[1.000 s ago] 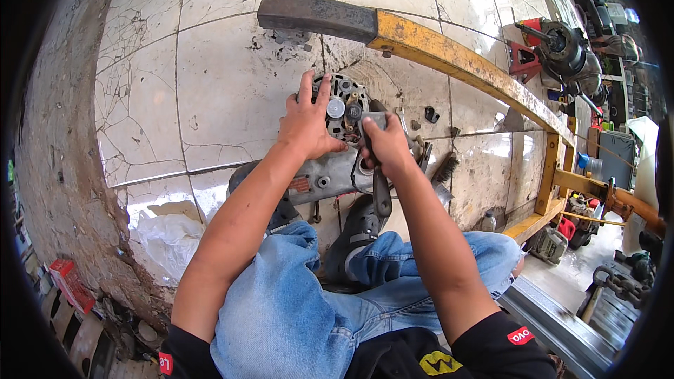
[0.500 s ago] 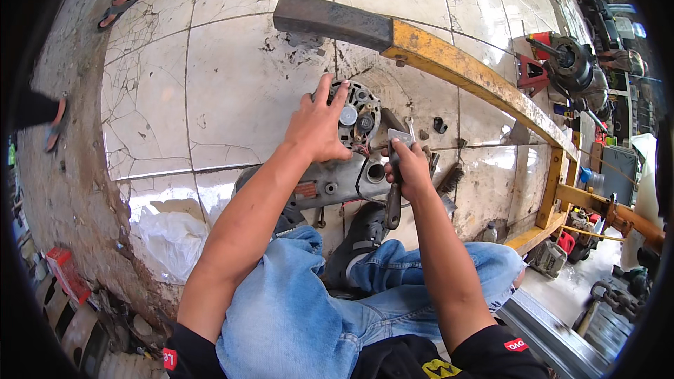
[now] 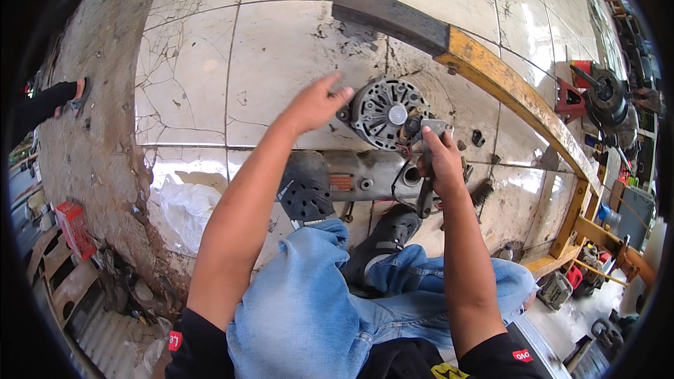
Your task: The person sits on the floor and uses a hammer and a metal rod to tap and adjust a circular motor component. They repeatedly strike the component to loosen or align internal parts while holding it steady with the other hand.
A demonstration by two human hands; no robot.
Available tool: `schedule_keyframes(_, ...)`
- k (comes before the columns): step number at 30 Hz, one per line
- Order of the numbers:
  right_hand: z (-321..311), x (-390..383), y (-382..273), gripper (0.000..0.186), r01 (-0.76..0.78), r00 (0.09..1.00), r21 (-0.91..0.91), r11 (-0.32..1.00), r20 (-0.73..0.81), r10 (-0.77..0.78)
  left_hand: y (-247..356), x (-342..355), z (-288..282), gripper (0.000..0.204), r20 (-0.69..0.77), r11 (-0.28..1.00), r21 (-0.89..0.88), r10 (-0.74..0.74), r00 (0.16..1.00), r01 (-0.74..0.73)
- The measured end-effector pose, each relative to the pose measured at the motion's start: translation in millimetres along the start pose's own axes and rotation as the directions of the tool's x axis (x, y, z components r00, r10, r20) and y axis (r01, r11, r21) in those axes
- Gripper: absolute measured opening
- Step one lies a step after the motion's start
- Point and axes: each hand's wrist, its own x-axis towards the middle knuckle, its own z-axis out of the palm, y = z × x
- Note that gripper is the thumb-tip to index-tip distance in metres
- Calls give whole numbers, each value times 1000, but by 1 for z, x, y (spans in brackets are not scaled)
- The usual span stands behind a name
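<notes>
Since half a second ago, the left hand (image 3: 317,104) has lifted off the finned round housing (image 3: 388,112) and now hovers just to its left, fingers extended and spread, gripping nothing. In both earlier frames that hand lay on top of the housing and covered part of it; the ribbed face and bright centre hub are now fully exposed.

The housing lies on the tiled floor (image 3: 210,70), at the far end of a grey metal casing (image 3: 365,177) that lies crosswise in front of the person. A dark perforated plate (image 3: 305,193) sits at the casing's left end.

The right hand (image 3: 441,161) is closed around a dark tool (image 3: 427,193). The tool's upper end reaches the right edge of the housing; its lower end hangs below the fist.

A black shoe (image 3: 390,233) rests on the floor just below the casing, above the blue-jeaned knees (image 3: 309,295).

Beyond the housing, a long yellow-and-dark steel beam (image 3: 491,74) runs diagonally across the floor. A red machine part (image 3: 572,91) stands beyond the beam.
</notes>
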Motion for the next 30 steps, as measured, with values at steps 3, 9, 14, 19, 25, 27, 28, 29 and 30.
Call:
schedule_keyframes(3,7,-7,-8,35,-26,999,-42,999,-22,25,-8,4,21,72,102,999,20,-36,994,34)
schedule_keyframes(9,14,-13,-15,35,-24,1000,-103,994,-22,22,3,-1,32,71,128,999,40,5,992,-10)
schedule_keyframes(14,23,-21,-13,33,-37,999,-58,998,20,39,8,-1,18,70,132,993,110,-63,989,49)
schedule_keyframes(19,34,-28,-14,30,-67,995,6,998,69,67,11,-3,0,66,139,991,95,-104,985,91)
schedule_keyframes(25,34,-27,-12,30,-42,990,-34,999,135,46,12,-8,-12,61,202,985,72,-167,965,156)
schedule_keyframes(27,33,-29,-9,31,-49,987,-23,999,149,52,14,-9,-13,61,201,988,68,-148,968,136)
schedule_keyframes(28,34,-30,-8,31,-60,987,-15,998,145,61,14,-8,-13,60,173,989,103,-123,977,106)
schedule_keyframes(29,36,-31,-7,31,-71,987,-6,997,142,71,14,-6,-12,59,147,988,138,-97,984,76)
schedule_keyframes(30,37,-32,-6,31,-83,986,3,997,142,82,12,-6,-12,58,118,983,176,-72,990,51)
